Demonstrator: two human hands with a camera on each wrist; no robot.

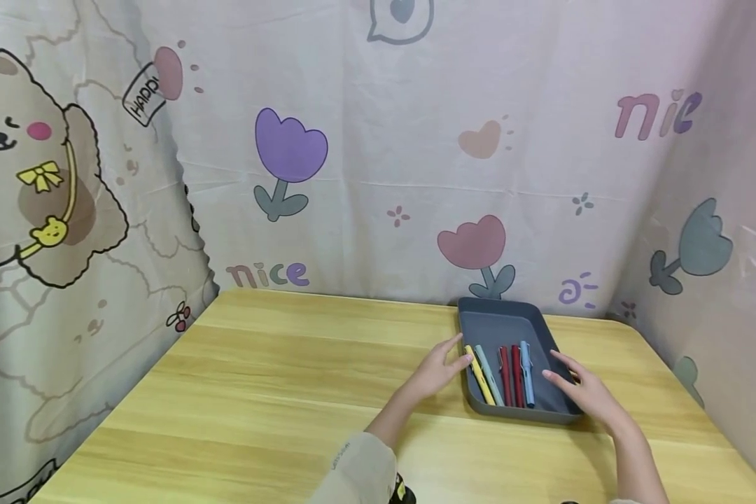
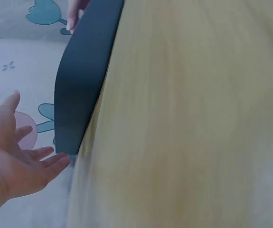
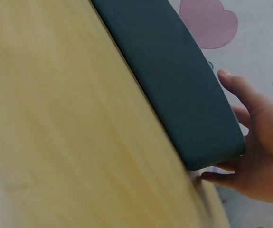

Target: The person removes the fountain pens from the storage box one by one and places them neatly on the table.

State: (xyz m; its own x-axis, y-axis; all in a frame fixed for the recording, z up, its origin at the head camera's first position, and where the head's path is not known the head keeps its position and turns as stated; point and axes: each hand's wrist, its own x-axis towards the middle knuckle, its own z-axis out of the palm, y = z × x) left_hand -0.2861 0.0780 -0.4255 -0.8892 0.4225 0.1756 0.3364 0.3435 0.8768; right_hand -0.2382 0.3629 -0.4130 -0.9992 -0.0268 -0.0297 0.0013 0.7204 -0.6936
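Observation:
A dark grey rectangular tray [image 1: 496, 323] lies on the table near its far edge. Inside, toward the near end, are a yellow pen [image 1: 479, 376], a pale teal pen [image 1: 490, 378], two dark red pens [image 1: 506, 378] and a blue pen [image 1: 527, 374], side by side. At the tray's left rim is my left hand [image 1: 437, 369], fingers extended and spread, thumb by the yellow pen. My right hand [image 1: 589, 395] is at the right side, thumb and forefinger stretched over the rim. In the right wrist view its fingers [image 3: 217, 178] reach around the tray's corner.
The light wood table [image 1: 277, 378] extends left and in front of the tray. A printed curtain [image 1: 378, 140] hangs behind the table and along both sides, close to the tray's far end.

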